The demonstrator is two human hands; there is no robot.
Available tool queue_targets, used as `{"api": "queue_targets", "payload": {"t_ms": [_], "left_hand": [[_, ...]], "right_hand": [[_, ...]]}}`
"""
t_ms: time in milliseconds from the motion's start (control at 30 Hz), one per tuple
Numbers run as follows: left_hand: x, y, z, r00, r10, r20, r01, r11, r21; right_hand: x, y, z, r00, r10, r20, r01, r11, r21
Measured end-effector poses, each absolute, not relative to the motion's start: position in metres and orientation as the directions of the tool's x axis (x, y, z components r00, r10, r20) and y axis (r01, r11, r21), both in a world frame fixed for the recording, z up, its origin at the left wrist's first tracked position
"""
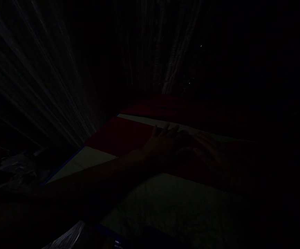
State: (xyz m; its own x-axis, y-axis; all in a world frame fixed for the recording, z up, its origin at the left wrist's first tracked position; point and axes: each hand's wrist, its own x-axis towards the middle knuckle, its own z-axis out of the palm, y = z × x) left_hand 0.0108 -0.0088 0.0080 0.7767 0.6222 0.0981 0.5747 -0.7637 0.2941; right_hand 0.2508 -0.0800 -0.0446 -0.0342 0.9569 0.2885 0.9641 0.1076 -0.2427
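Although the head view is very dark, I can make out the left hand [165, 140] reaching forward across the frame, its forearm running in from the lower left. I see that hand lying flat with its fingers [162, 129] spread apart, palm down, pressed onto a red cloth [119, 135] and holding nothing between the fingertips. Just to its right I see a dimmer shape that I take for the right hand [207, 148], also resting on the red cloth and touching or nearly touching the left one; I cannot tell whether its fingers are spread or closed, because the light fails there.

I see the red cloth spread over a pale, cream-coloured quilted sheet [170, 204] that fills the lower middle of the view, with a pale strip showing beyond the fingertips and another pale patch at the left, edged by a thin blue border [62, 166]. Behind the cloth hangs a pale pleated curtain [170, 62], running up to the top of the view. Crumpled plastic wrap [15, 169] lies at the far left, beside the sheet's edge, well apart from both hands.
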Motion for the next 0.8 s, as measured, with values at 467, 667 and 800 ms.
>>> {"api": "queue_targets", "payload": {"t_ms": [467, 667, 800], "left_hand": [[0.008, -0.006, 0.009, 0.777, 0.618, 0.121, 0.569, -0.771, 0.286], [0.014, -0.008, 0.003, 0.803, 0.587, 0.104, 0.537, -0.787, 0.304], [0.014, -0.006, -0.003, 0.829, 0.556, 0.052, 0.527, -0.810, 0.255]], "right_hand": [[0.248, -0.080, -0.045, -0.061, 0.983, 0.172, 0.979, 0.093, -0.182], [0.241, -0.083, -0.036, -0.047, 0.993, 0.111, 0.980, 0.067, -0.186], [0.238, -0.084, -0.031, -0.047, 0.993, 0.105, 0.975, 0.068, -0.212]]}}
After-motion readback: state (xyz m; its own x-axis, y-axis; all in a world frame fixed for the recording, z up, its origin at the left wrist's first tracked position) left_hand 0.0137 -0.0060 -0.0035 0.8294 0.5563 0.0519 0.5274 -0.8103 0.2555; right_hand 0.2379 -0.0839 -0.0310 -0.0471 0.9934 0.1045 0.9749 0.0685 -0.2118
